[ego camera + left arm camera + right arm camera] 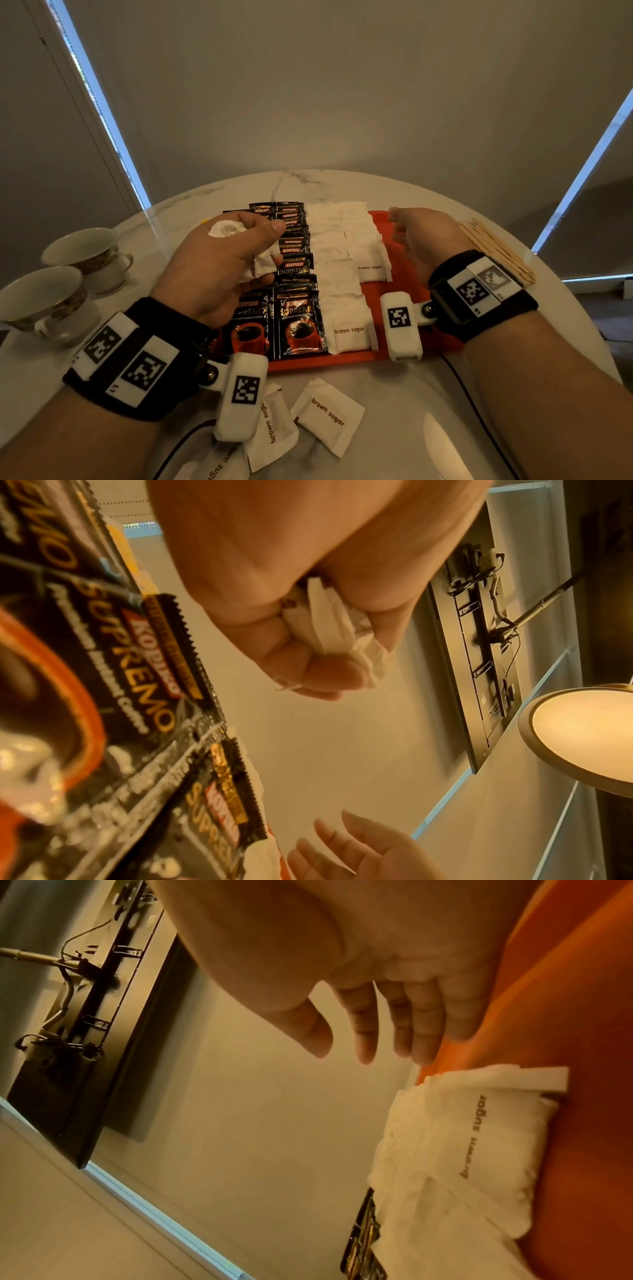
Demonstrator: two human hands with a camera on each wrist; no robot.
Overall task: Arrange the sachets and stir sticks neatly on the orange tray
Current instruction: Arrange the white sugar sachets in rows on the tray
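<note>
on the left, two teacups (68,274) sit by the table's (239,185) left edge, out of the action. moving in, the left hand (219,263) hovers above the left part of the orange tray (404,233), its grip clenched round a crumpled bunch of white sugar sachets (260,267); the left wrist view shows the paper (329,626) bunched between curled fingers and thumb. under it, two columns of black coffee sachets (298,322) run from the tray's near edge to its far edge, overlapping like tiles. next across, a full column of brown sugar sachets (349,330) runs the same way, and beside it a shorter sugar column (370,267) starts at the far edge and stops about midway. that is the hinge of the next move, i'd say: the open slot lies to the right of the left grip, at the near end of that short column, long axis toward the near edge. the right hand (424,240) hangs over the bare right strip of the tray, grip released, fingers loose and holding nothing, and it looks nearer that slot. further right, the stir sticks (496,250) lie bundled on the table just off the tray's right edge, running near to far. loose sugar sachets (329,414) wait by the table's near edge.
</note>
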